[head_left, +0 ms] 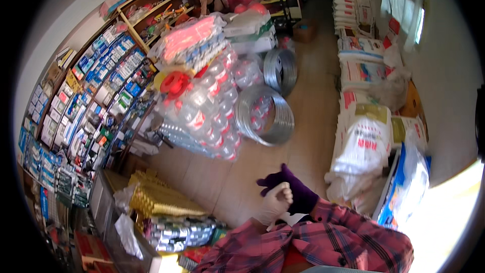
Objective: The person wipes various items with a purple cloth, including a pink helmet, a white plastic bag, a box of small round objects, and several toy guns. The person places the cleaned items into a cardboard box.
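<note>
In front of my chest, my left hand [277, 202] wears a white glove, and its fingers are curled closed. What they hold, if anything, is hidden. Just behind it, my right hand [298, 190] is in a dark purple glove, with some fingers stretched out to the left and apart. The two hands overlap, and I cannot tell whether the left one grips the purple glove. Both arms are in pink plaid sleeves [348, 227]. Beyond my hands, two coils of silvery wire, a nearer one [242, 116] and a farther one [291, 71], rest by wrapped clear plastic bottles [202, 116].
Stacked white sacks [361, 136] line the right wall. Shelves of small boxed goods [96, 96] fill the left side. Gold-coloured packs [161, 197] lie near me at the lower left. A tiled floor [308, 131] runs between the bottles and sacks. A cardboard box [305, 31] stands farther back.
</note>
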A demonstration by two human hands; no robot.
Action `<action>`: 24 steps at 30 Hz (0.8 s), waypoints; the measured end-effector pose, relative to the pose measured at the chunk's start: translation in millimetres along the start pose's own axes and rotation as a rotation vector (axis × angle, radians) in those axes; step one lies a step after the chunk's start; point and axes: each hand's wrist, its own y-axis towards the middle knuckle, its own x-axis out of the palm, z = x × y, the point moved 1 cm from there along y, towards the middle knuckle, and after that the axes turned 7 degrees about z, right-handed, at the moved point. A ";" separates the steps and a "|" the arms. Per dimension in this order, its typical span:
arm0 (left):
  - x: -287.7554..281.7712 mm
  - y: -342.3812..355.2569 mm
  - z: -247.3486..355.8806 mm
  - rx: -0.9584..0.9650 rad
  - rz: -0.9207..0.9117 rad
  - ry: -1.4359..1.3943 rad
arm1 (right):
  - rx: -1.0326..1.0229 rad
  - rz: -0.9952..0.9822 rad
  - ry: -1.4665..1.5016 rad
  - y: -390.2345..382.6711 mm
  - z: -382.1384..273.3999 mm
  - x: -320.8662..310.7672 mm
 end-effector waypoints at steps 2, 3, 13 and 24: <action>14.4 77.5 28.8 -0.334 -0.405 -0.116 | -0.031 0.013 0.011 3.9 -60.6 -9.2; 33.7 105.0 44.5 -0.354 -0.406 -0.044 | -0.095 0.027 0.060 6.9 -89.4 -12.3; 173.3 396.2 207.3 -0.439 -0.235 0.094 | -0.592 0.109 0.470 63.0 -400.3 -87.6; 281.6 716.0 337.4 -0.161 0.091 0.557 | -0.675 0.349 0.098 115.2 -771.8 -118.9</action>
